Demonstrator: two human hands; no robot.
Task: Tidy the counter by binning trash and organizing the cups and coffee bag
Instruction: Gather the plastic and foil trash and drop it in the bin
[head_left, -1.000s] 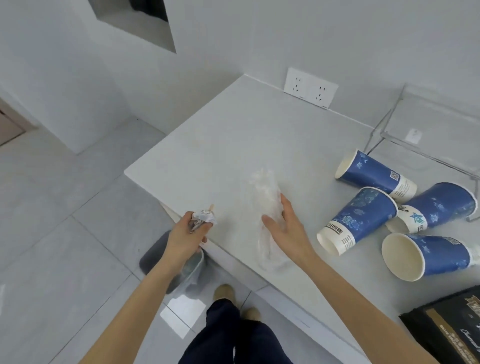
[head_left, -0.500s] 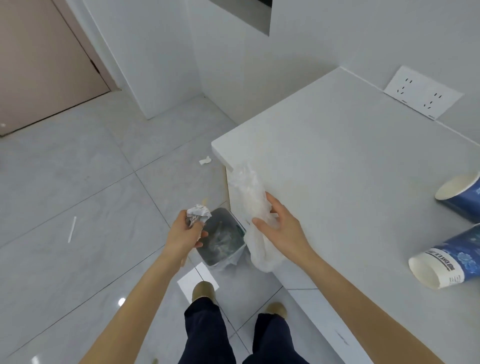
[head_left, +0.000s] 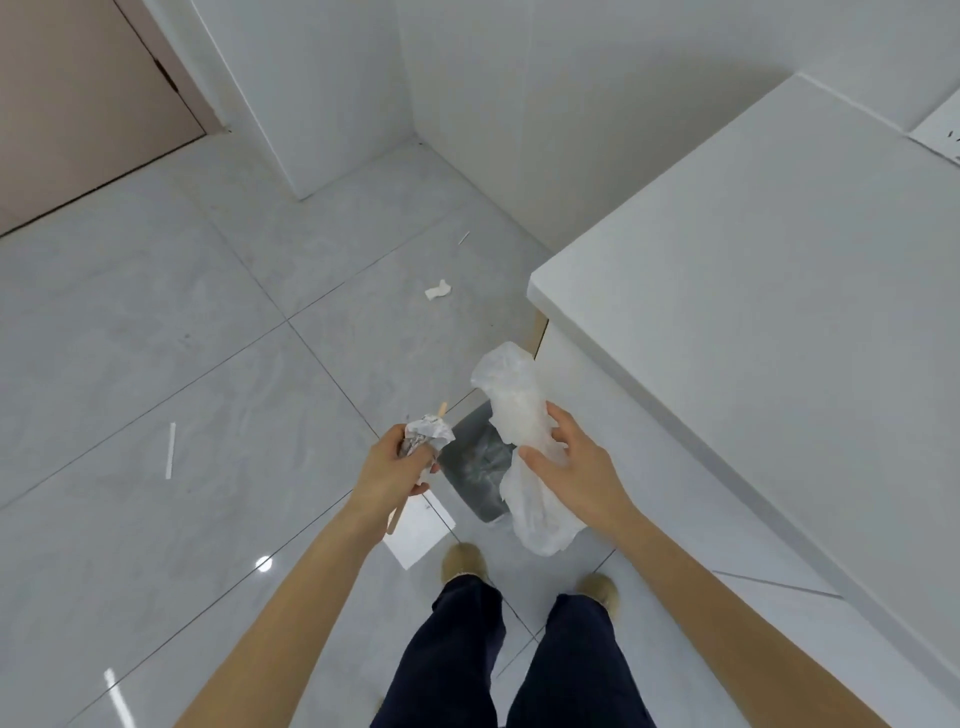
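A grey bin (head_left: 475, 467) lined with a clear bag stands on the floor beside the white counter (head_left: 779, 291). My left hand (head_left: 397, 465) is closed around a crumpled paper wrapper (head_left: 428, 431) and a wooden stick, just left of the bin's mouth. My right hand (head_left: 576, 467) grips a long white plastic bag (head_left: 519, 415), which hangs over the bin's right side. The cups and the coffee bag are out of view.
A small white scrap (head_left: 438, 290) and a white straw (head_left: 170, 450) lie on the tiled floor. A white sheet (head_left: 418, 532) lies by my feet. A socket plate (head_left: 943, 132) sits at the counter's far edge. A door is at the top left.
My view has swung left and down from the counter to the floor. My right hand lifted the plastic bag off the counter edge and carried it over the bin; my left hand still holds the wrapper.
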